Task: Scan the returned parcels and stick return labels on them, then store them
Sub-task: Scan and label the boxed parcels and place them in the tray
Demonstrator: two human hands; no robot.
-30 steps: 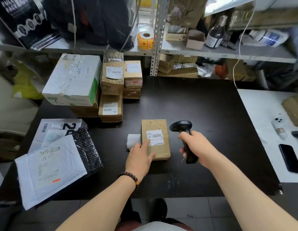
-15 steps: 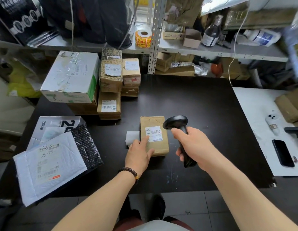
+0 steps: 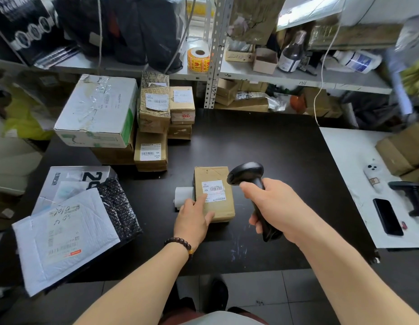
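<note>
Tilting closer to the label (image 3: 213, 191), the scanner (image 3: 246, 174) is being gripped by the right hand (image 3: 275, 208) while the left hand (image 3: 192, 218) is pressing flat fingers on the parcel (image 3: 223, 210); scanning is likely happening now.

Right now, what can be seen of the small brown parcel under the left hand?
The small brown parcel is a cardboard box lying flat on the black table, a white barcode label on top. The left hand rests on its near left corner, forefinger at the label's edge. A white paper roll lies at its left side. The right hand holds a scanner beside it.
</note>
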